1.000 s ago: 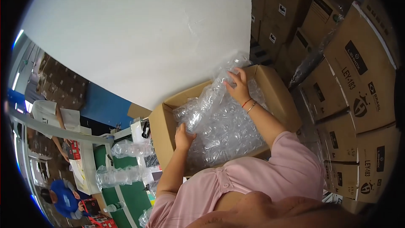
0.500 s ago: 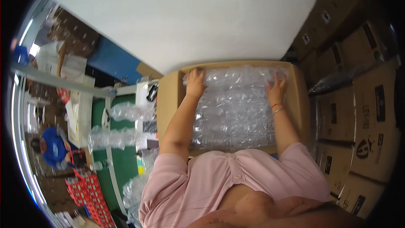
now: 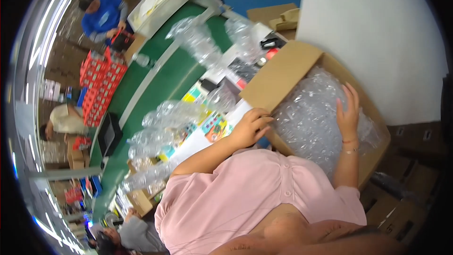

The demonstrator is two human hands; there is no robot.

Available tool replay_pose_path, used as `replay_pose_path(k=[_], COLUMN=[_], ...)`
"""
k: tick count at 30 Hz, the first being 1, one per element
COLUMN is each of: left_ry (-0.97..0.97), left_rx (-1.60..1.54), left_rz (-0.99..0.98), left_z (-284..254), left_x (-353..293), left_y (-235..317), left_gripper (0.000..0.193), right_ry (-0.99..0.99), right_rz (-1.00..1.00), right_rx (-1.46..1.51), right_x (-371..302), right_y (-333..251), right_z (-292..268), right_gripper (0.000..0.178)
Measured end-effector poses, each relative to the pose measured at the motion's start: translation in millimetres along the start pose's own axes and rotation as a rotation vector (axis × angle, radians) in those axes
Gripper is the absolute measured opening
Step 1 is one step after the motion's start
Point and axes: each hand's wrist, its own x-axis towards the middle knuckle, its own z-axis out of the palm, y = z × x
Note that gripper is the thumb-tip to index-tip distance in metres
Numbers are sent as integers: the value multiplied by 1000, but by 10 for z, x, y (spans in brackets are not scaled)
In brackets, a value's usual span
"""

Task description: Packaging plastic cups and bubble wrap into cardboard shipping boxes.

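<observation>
Clear air-cushion wrap (image 3: 311,108) fills an opened cardboard carton (image 3: 278,78) in front of me on the right. On top of the wrap lies my right hand (image 3: 348,113), its fingers stretched and spread. My left hand (image 3: 253,125) is at the carton's near left corner, beside the folded-out flap, with fingers loosely bent and a little apart. Nothing shows in either hand. Whatever lies beneath the wrap is hidden.
Left of the carton, several inflated plastic cushions (image 3: 170,113) lie over colourful printed packs (image 3: 218,127) along a green conveyor belt (image 3: 141,104). Red boxes (image 3: 101,85) are stacked beyond it. A person in blue (image 3: 104,19) works there. A white panel (image 3: 373,42) stands behind the carton.
My view has swung left, bringing more of the belt into sight. My left hand has left the wrap for the carton's near left corner; the right hand stays on the wrap.
</observation>
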Motion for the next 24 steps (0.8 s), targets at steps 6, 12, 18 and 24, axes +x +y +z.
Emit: replay_pose_path(k=[6,12,18,24], left_ry=[185,487,609,620], left_rx=[-49,-439,-831,-901], left_rz=[-489,-966,-1112,-1177], left_z=[-226,-214,-466,-411], left_x=[-1329,-2151,-2637,-2892], left_y=[-223,-514,-767,-1174], left_gripper=[28,28,29,33], right_ry=[-524,-764,-708,-121], right_rz=[-567,-521,-464,-777], right_rx=[250,120,106,339], right_x=[351,80,270,1053], right_y=[-1458,-1987,-2083,-3461], right_z=[1592,3054,2862,1658], right_gripper=[58,64,59,50])
